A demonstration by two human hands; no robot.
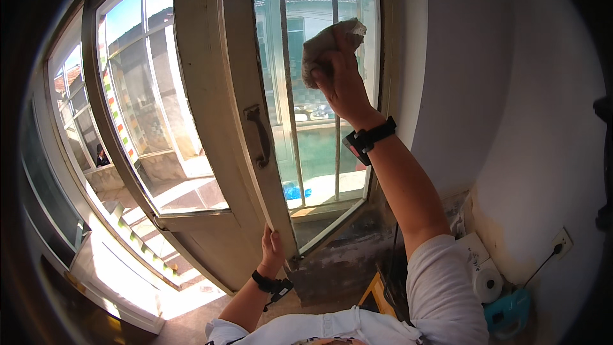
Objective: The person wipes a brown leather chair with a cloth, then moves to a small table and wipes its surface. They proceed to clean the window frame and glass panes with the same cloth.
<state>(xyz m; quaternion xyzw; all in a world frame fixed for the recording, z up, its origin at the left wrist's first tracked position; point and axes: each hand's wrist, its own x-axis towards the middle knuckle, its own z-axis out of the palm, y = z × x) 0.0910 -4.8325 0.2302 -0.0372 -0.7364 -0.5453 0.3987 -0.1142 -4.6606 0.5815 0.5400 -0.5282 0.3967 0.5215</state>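
Observation:
My right hand (346, 84) presses a crumpled grey cloth (320, 50) against the upper part of a glass pane (311, 163). The fingers lie spread over the cloth, and its far corner looks lighter and frayed. My left hand (273, 248) grips the lower edge of the painted window sash (282, 191) that frames this pane. A dark metal pull handle (259, 136) is fixed to the sash above my left hand. Both wrists wear black straps with small devices.
Left of the sash stands a glazed door panel (201, 230). Vertical metal bars (336, 153) show through the pane. At lower right are paper rolls (487, 281), a teal plastic object (510, 314) and a plugged-in cord (541, 266). A person (102, 157) is visible far left.

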